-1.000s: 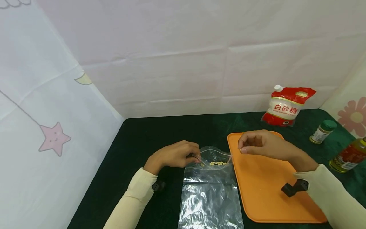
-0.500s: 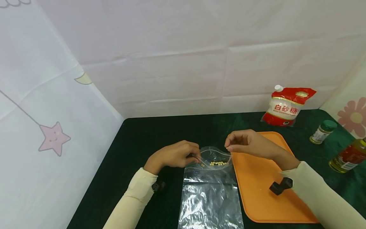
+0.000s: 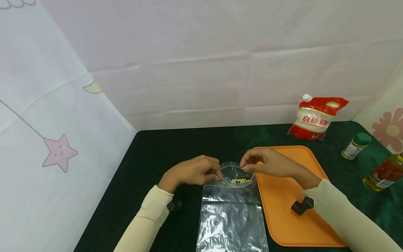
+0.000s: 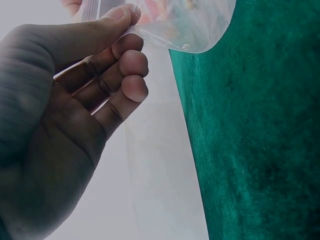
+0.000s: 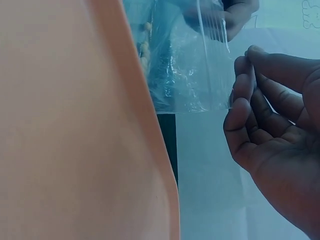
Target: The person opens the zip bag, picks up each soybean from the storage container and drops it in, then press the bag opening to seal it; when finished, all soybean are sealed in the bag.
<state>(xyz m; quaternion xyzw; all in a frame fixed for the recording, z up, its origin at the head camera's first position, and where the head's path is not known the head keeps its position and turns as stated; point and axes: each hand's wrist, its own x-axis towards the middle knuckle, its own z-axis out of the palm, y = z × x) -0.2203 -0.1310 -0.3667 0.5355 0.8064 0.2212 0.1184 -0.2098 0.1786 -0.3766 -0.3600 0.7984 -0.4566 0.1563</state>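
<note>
My left hand [image 3: 196, 170] pinches the rim of a clear zip-top bag [image 3: 233, 224] between thumb and forefinger, keeping its mouth parted. Inside the bag lie several small pale-yellow soybeans [image 3: 241, 180]. The left wrist view shows the thumb and finger on the bag's film [image 4: 190, 30], the other fingers curled below. My right hand [image 3: 267, 162] is over the bag's mouth at its right side, thumb and fingertips together on a tiny yellowish soybean [image 3: 243, 168]. In the right wrist view that right hand [image 5: 280, 100] is right beside the bag's ridged zip strip [image 5: 212, 30].
An orange tray [image 3: 292, 217] lies right of the bag, under my right forearm. Behind it stands a red-and-white sugar pouch [image 3: 316, 119]. A green-capped jar [image 3: 355, 145] and an oil bottle [image 3: 384, 171] stand at the right. Dark green cloth [image 3: 176, 140] covers the table.
My right hand has moved left from above the tray to the bag's mouth, fingertips still pinched. The left hand and the bag have stayed in place.
</note>
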